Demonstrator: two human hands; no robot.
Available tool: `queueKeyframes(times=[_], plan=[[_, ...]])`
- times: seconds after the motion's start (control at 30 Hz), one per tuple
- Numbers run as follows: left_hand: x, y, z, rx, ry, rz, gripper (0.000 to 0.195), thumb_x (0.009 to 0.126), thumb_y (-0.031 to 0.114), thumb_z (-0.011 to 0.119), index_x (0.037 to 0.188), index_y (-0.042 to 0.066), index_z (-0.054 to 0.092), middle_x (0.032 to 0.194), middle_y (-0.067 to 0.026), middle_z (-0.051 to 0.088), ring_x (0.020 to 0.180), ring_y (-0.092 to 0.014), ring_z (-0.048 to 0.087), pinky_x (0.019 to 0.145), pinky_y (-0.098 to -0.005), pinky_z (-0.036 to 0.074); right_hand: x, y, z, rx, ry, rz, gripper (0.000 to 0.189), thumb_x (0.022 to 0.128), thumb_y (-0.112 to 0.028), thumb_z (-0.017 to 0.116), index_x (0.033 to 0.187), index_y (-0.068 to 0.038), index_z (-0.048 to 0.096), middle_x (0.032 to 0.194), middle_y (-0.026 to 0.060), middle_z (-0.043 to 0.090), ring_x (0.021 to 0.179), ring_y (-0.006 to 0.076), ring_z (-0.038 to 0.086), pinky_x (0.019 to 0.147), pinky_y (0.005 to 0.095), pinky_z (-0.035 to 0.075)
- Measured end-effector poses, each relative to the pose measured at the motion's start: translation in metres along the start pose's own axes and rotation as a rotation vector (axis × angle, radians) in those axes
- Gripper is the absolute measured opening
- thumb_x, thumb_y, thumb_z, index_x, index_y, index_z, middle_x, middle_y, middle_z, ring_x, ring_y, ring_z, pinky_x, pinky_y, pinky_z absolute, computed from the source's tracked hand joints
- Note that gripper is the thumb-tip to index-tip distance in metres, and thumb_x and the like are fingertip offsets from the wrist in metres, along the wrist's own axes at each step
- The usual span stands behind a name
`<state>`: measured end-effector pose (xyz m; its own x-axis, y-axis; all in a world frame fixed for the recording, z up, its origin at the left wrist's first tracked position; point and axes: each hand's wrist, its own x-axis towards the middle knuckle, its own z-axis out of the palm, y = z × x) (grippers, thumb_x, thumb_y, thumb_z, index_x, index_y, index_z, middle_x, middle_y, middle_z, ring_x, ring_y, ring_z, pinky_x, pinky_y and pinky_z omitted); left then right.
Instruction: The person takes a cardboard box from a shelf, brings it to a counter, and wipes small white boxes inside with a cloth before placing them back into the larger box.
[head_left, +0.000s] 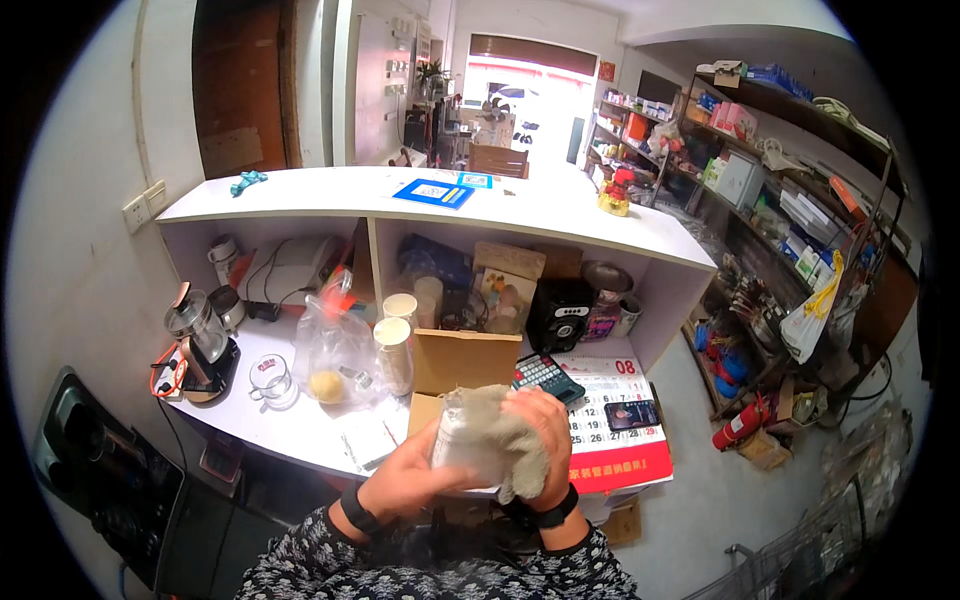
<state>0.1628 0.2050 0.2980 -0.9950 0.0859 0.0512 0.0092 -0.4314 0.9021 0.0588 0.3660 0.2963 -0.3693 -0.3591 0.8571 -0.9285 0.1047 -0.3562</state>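
Observation:
My left hand grips a whitish object, blurred by motion, so its exact kind is unclear. A grey-beige cloth is bunched in my right hand and pressed against the object's top and right side. Both hands are above the front edge of the white desk. Just beyond them an open cardboard box has its lid raised. A calculator rests beside it on a large paper calendar, and a smartphone lies on the calendar's right part.
Left on the desk are a glass mug, a clear plastic bag holding a round yellowish item, stacked paper cups and a glass kettle. A black speaker stands under the raised counter. A fire extinguisher is at right.

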Motion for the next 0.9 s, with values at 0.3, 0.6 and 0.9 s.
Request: queueKeyframes(times=[0.3, 0.6, 0.9], plan=[[0.012, 0.011, -0.012, -0.230, 0.045, 0.049, 0.075, 0.086, 0.001, 0.056, 0.147, 0.013, 0.016, 0.135, -0.0121, 0.043, 0.119, -0.025, 0.049, 0.096, -0.0444, 0.046, -0.041, 0.038, 0.013, 1.792, 0.154, 1.297, 0.054, 0.101, -0.041, 0.026, 0.134, -0.001, 0.041, 0.136, 0.0147, 0.046, 0.124, 0.0293, 0.046, 0.105, 0.0404, 0.035], [0.013, 0.006, -0.012, -0.326, 0.090, 0.038, 0.063, 0.092, 0.012, 0.053, 0.145, 0.013, 0.019, 0.135, -0.0140, 0.042, 0.119, -0.029, 0.049, 0.094, -0.0514, 0.047, -0.031, 0.020, 0.002, 1.368, 0.095, 1.204, 0.052, 0.101, -0.040, 0.029, 0.136, -0.002, 0.037, 0.133, 0.0124, 0.048, 0.122, 0.0252, 0.047, 0.104, 0.0384, 0.038], [0.015, 0.007, -0.018, -0.269, 0.237, 0.131, 0.055, 0.095, 0.026, 0.049, 0.140, 0.005, 0.025, 0.128, -0.0162, 0.049, 0.116, -0.033, 0.053, 0.095, -0.0542, 0.047, -0.038, 0.000, -0.010, 0.824, -0.150, 0.770, 0.042, 0.100, -0.028, 0.043, 0.130, 0.001, 0.046, 0.123, 0.0078, 0.056, 0.111, 0.0167, 0.054, 0.093, 0.0313, 0.045]])
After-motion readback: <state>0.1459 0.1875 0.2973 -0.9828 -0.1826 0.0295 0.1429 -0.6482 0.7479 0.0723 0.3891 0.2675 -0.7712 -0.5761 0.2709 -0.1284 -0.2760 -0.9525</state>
